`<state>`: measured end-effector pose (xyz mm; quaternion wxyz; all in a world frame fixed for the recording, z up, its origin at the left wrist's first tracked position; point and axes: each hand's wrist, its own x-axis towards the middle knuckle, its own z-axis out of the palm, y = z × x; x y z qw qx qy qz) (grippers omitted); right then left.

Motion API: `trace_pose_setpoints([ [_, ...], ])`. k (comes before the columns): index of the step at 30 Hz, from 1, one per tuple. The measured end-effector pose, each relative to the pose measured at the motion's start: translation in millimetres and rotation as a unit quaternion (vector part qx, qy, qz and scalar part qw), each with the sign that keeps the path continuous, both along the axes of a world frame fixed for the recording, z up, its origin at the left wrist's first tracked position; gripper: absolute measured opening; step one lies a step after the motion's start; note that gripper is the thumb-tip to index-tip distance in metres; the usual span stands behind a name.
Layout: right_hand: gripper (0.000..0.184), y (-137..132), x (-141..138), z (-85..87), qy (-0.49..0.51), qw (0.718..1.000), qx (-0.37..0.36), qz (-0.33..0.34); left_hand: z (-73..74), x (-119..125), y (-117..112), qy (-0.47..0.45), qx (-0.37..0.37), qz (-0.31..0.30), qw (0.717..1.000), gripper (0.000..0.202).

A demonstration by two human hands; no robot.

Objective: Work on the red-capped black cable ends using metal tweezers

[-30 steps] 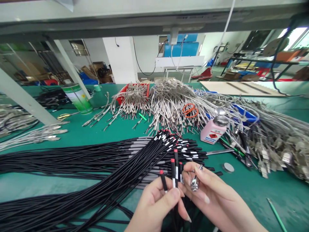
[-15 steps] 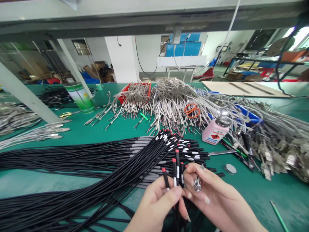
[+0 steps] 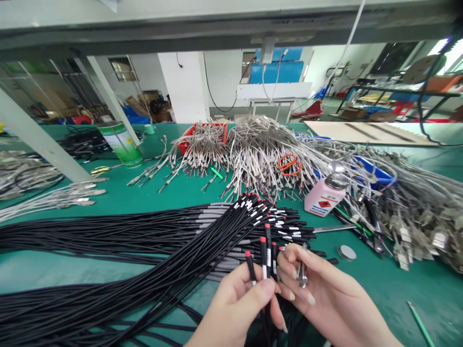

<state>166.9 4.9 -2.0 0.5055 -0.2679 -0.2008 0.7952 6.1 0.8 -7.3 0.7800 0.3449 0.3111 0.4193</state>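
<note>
Risk, as judged: cables [image 3: 266, 248] were fanned loosely in left hand [image 3: 235, 308], so one could slip back into bundle [image 3: 144, 236] on bench [image 3: 379, 284]. Metal part [image 3: 302, 273] could drop, its grip being fingertip-only. Left hand pinched few red-tipped cables upright, thumb across. Right hand [image 3: 325, 299] clasped metal part, fingertips touching cables.
</note>
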Motion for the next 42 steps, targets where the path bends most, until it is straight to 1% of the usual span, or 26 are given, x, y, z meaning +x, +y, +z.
trace_pose_setpoints([
  [8, 0.024, 1, -1, 0.8, 0.025, 1.000, -0.008, -0.001, -1.4, -1, -1, 0.017, -0.007, -0.010, 1.000, 0.042],
  [12, 0.027, 2, 0, 1.9, 0.035, 0.999, -0.018, 0.003, -1.5, -1, -1, 0.019, 0.006, -0.009, 1.000, 0.042],
  [19, 0.031, 4, 0, 4.8, 0.020, 0.999, -0.027, -0.002, -2.5, -2, -1, 0.020, -0.001, -0.008, 1.000, 0.040],
  [21, 0.033, 4, -1, 4.9, -0.002, 1.000, -0.025, -0.007, -2.4, -3, -2, 0.013, 0.004, -0.014, 1.000, 0.040],
  [24, 0.037, 1, -2, 3.9, -0.066, 0.998, -0.011, -0.010, 0.3, -2, -2, -0.007, 0.011, -0.027, 1.000, 0.037],
  [28, 0.027, -7, -5, 1.0, -0.171, 0.985, 0.006, 0.018, 5.5, -1, -1, -0.026, 0.019, -0.040, 0.999, 0.034],
  [29, 0.027, -9, -5, 0.3, -0.194, 0.981, 0.008, 0.029, 6.1, -1, -1, -0.026, 0.021, -0.041, 0.999, 0.034],
  [31, 0.029, -12, -6, -0.9, -0.232, 0.972, 0.018, 0.039, 6.2, -1, -2, -0.014, 0.017, -0.038, 0.999, 0.034],
  [33, 0.028, -12, -5, -1.9, -0.261, 0.964, 0.032, 0.026, 5.4, -1, -3, 0.003, 0.014, -0.012, 1.000, 0.034],
  [36, 0.030, -10, -4, -2.5, -0.292, 0.955, 0.055, -0.009, 4.6, -1, -3, 0.012, -0.026, 0.067, 0.997, 0.033],
  [37, 0.031, -9, -4, -2.3, -0.301, 0.951, 0.061, -0.016, 5.0, -2, -3, 0.006, -0.046, 0.086, 0.995, 0.033],
  [38, 0.033, -9, -4, -2.0, -0.310, 0.948, 0.065, -0.018, 5.5, -2, -2, -0.001, -0.071, 0.091, 0.993, 0.033],
  [40, 0.036, -11, -4, -0.6, -0.326, 0.943, 0.072, -0.008, 7.2, -4, -1, -0.014, -0.105, 0.071, 0.992, 0.032],
  [42, 0.039, -14, -7, 1.8, -0.335, 0.939, 0.077, 0.006, 8.9, -7, -1, -0.014, -0.115, 0.032, 0.993, 0.031],
])
